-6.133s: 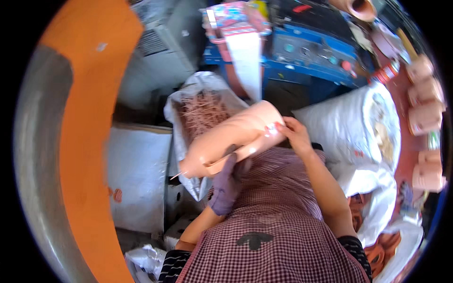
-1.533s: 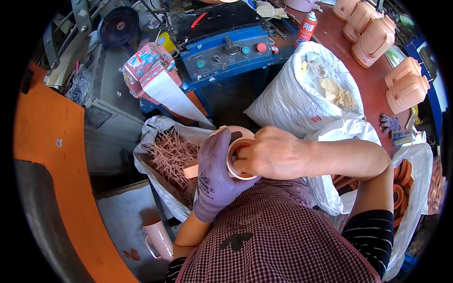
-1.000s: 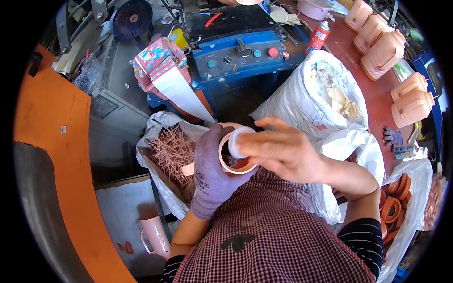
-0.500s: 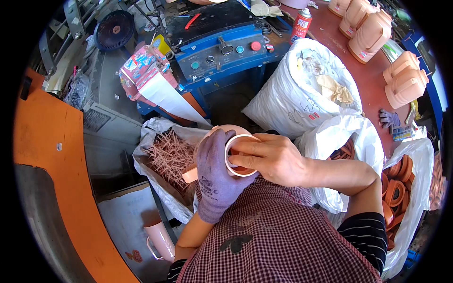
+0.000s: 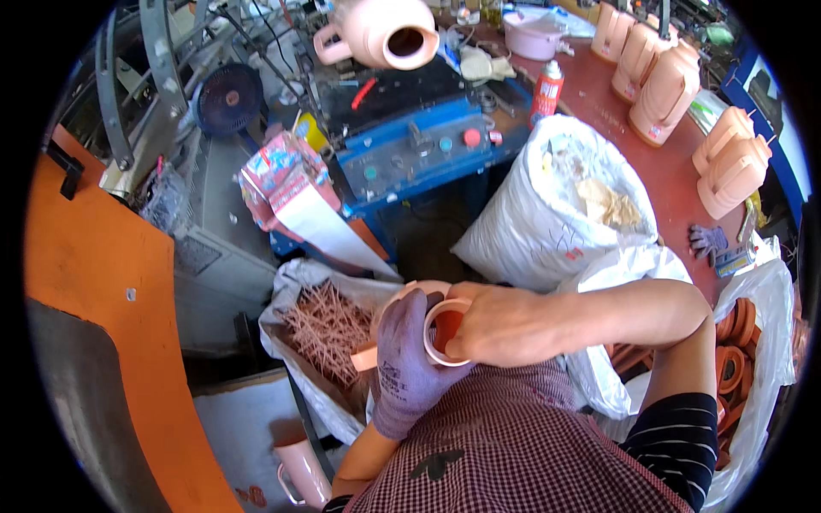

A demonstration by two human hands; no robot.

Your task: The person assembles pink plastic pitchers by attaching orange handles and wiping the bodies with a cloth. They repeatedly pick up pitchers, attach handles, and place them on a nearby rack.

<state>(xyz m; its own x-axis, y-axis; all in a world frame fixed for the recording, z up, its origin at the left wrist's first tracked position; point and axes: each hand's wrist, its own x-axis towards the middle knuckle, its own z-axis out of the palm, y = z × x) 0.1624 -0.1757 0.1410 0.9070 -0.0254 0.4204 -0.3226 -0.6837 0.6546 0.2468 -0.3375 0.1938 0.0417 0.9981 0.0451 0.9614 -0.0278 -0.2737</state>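
Note:
A pink plastic jug [image 5: 434, 342] is held in front of my apron, its round white-edged mouth tilted up toward me. My left hand [image 5: 406, 363], in a purple-grey knit glove, wraps around the jug's body. The jug's blocky handle [image 5: 365, 356] sticks out to the left of the glove. My bare right hand [image 5: 500, 325] is closed at the right side of the mouth, against the rim. Its fingertips are hidden behind the rim and the knuckles. Reddish inner wall shows through the opening.
Below left lies a sack of thin pink plastic strips [image 5: 321, 333]. White sacks [image 5: 513, 222] stand to the right, one holding brown-red rings [image 5: 731, 372]. Several pink jugs [image 5: 665, 94] line the red table [image 5: 607, 128]. A blue control panel [image 5: 419, 154] and another jug [image 5: 376, 34] are ahead.
My right hand's fingers, stretched into the jug's mouth before, are now curled at its right rim. The view has tilted up, bringing the far jug further into sight.

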